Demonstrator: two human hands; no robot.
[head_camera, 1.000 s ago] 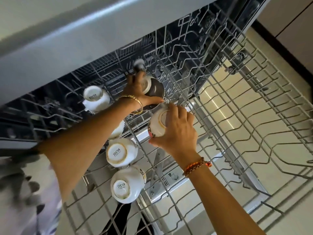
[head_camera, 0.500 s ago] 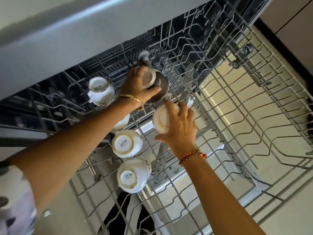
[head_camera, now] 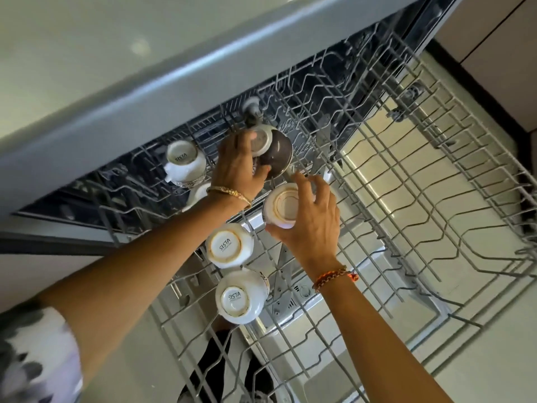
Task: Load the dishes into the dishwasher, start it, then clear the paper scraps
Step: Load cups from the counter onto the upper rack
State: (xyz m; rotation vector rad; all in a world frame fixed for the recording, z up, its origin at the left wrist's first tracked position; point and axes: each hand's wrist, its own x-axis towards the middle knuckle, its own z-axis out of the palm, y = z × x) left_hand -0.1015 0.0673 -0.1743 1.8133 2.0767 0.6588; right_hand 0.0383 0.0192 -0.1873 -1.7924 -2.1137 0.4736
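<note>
From where I watched, the nearest things in the pulled-out upper rack were two white cups, each set mouth down so wash water could drain off. The closest cup showed a ringed foot with a printed mark; the second cup sat just beyond it, almost touching, with a brownish ring round its base.

Next out, the right hand had its fingers curled round a third white cup, thumb under the near side and fingertips over the far rim. It held the cup inverted above the wire, just right of the row; I judged it was being lowered to a seat between the tines, though I could not tell whether it already rested on them. Its base was cream with a faint gold ring and some staining.

Farther on, the left hand gripped a dark brown bowl-like piece with a pale cup nested against it, fingers wrapped over both, apparently steadying them at a tilt against the tines. Left of that hand stood another upturned white cup, with one more partly hidden behind the wrist.

Farthest was the grey counter edge overhanging the machine's dark interior. The right half of the rack held nothing, so I reckoned loading was well short of done.
</note>
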